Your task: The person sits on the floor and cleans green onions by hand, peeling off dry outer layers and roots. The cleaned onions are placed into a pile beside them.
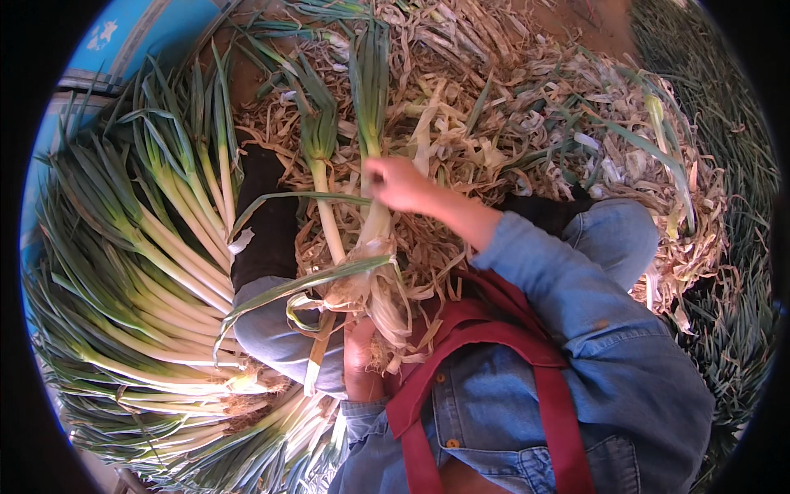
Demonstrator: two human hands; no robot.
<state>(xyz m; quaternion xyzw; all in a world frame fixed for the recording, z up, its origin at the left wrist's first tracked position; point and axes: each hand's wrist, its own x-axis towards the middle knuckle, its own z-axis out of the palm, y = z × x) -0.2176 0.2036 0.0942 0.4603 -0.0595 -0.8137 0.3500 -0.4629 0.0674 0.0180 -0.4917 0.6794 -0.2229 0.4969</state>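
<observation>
Near the roots, my left hand (363,352) grips large green onions (376,228) with pale shafts and green tops pointing away from me. My right hand (398,184), slightly blurred, has its fingers curled at the upper shaft of the right-hand onion, just below its green leaves. Dry, papery outer skin hangs loose around this onion's lower part. A second green onion (327,210) lies just left of it, its lower end behind loose skin and leaves. Long leaves (302,284) droop leftward across my left leg. The exact hold of my right fingertips is hard to see.
Many green onions (179,309) with white shafts fan out at my left. Dry skins and leaf scraps (457,136) form a heap before me and to the right. More green leaves (722,154) lie along the far right. A blue panel (123,37) stands at upper left.
</observation>
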